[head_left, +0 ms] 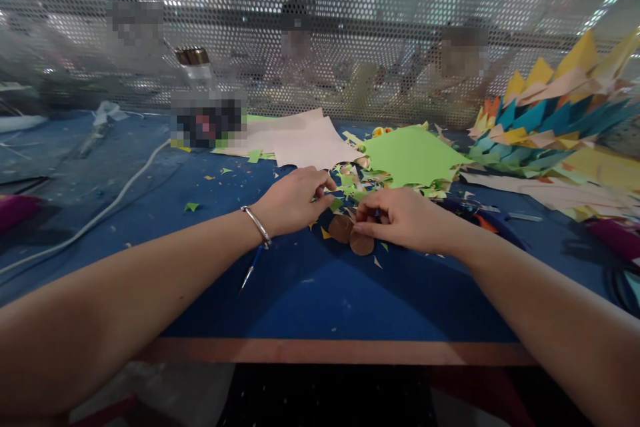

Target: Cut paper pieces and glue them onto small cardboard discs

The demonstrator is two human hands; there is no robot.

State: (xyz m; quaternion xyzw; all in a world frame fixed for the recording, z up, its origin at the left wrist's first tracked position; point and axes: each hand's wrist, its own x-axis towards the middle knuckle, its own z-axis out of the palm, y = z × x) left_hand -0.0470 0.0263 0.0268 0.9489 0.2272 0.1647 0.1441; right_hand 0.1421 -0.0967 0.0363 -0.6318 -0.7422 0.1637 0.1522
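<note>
Two flat brown discs lie side by side on the blue tabletop, the left disc (340, 229) and the right disc (362, 245). My right hand (403, 217) has its fingers drawn together, thumb tip over the upper edge of the right disc. What the pinch holds, if anything, is hidden. Left of it, my left hand (297, 200), with a silver bangle at the wrist, hovers or rests by the paper scraps (350, 181). Its thumb and forefinger are curved with a gap between them, and nothing shows in it.
Green paper (413, 155) and pale pink paper (315, 140) lie behind the hands. A folded-paper model (550, 113) stands at right, near scissors (523, 217). A thin brush (250, 270) lies near my left wrist. A white cable (120, 197) crosses the left; perforated metal (350, 7) stands behind.
</note>
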